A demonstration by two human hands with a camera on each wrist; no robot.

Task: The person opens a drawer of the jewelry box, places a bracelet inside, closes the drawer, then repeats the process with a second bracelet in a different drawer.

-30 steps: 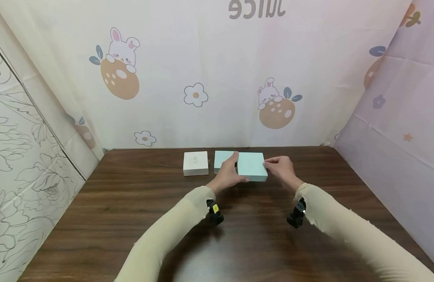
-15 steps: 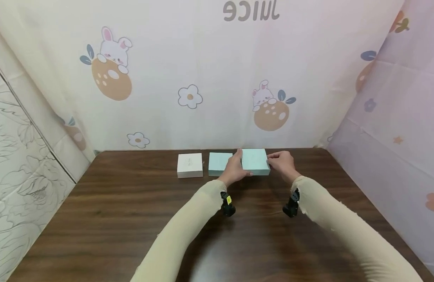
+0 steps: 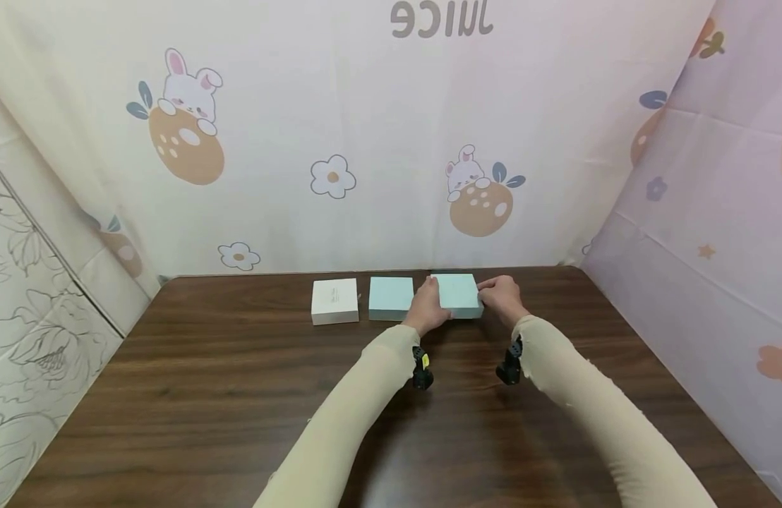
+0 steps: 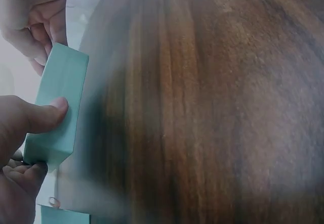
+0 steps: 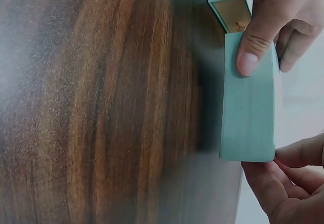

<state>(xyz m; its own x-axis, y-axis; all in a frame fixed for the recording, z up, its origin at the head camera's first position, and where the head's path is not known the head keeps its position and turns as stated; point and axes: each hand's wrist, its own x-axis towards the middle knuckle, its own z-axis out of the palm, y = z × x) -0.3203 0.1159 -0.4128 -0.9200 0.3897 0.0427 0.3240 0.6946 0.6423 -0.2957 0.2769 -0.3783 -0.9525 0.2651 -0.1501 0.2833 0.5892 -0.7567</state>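
Observation:
A mint-green box is at the back right of the table, between both hands. My left hand grips its left part, thumb on the front face and fingers round the left end, as the left wrist view shows. At its right end my right hand pinches a corner between thumb and fingers. Whether the box's underside touches the table cannot be told. A second mint-green box lies to its left, with a small tan loop at its end in the left wrist view.
A white box with small print on top stands left of the green ones. The brown wood-grain table ends at the back against a printed curtain. Another curtain hangs along the right side.
The held green box has moved back and slightly right, away from the second green box, then dropped a little. Both hands moved with it. The head view has turned slightly right.

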